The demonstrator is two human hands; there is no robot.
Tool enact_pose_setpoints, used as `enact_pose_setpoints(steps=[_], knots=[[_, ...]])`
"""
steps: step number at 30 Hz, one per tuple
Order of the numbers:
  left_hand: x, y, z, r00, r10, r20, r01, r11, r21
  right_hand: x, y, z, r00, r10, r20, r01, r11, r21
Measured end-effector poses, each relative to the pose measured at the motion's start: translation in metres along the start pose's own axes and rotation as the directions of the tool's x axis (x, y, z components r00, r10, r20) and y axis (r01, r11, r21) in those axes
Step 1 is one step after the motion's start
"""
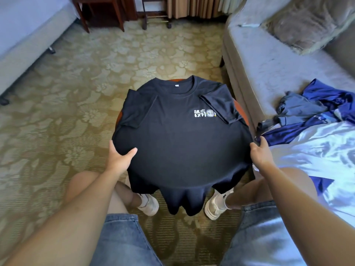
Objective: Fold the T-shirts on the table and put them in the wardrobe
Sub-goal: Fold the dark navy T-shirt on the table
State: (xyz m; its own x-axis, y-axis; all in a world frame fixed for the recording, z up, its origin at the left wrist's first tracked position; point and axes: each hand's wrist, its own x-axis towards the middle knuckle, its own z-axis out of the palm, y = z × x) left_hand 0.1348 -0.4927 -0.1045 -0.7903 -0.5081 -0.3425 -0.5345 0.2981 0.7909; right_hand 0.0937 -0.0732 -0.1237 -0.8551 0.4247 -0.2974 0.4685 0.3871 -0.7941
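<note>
A black T-shirt (pixel 178 139) with a small white print on the chest lies face up over a small round wooden table (pixel 242 110), collar away from me. Both sleeves are folded in onto the body, and the hem hangs over the near edge. My left hand (pixel 120 157) grips the shirt's left side edge, thumb on top of the cloth. My right hand (pixel 260 153) grips the right side edge, fingers curled around the fabric. The table shows only as slivers of red-brown rim.
A grey sofa (pixel 269 60) stands at the right, with a heap of blue and white garments (pixel 315 120) and a cushion (pixel 305 22) on it. A bed (pixel 23 35) lies at the far left. Dark wooden furniture (pixel 99 10) stands at the back. Patterned carpet surrounds the table.
</note>
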Motion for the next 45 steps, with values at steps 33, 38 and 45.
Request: enact_pose_setpoints(steps=[33, 38, 45], knots=[[0.034, 0.032, 0.003, 0.999, 0.047, -0.016, -0.033, 0.876, 0.481, 0.030, -0.034, 0.002, 0.996, -0.049, 0.072, 0.071, 0.931, -0.358], [0.014, 0.013, -0.015, 0.999, 0.037, 0.004, -0.035, 0.918, 0.395, 0.014, -0.028, -0.007, 0.997, -0.070, -0.015, 0.062, 0.953, -0.296], [-0.023, 0.008, -0.024, 1.000, 0.002, 0.010, -0.005, 0.948, 0.318, -0.013, -0.018, -0.023, 1.000, -0.018, -0.014, 0.017, 0.994, -0.108]])
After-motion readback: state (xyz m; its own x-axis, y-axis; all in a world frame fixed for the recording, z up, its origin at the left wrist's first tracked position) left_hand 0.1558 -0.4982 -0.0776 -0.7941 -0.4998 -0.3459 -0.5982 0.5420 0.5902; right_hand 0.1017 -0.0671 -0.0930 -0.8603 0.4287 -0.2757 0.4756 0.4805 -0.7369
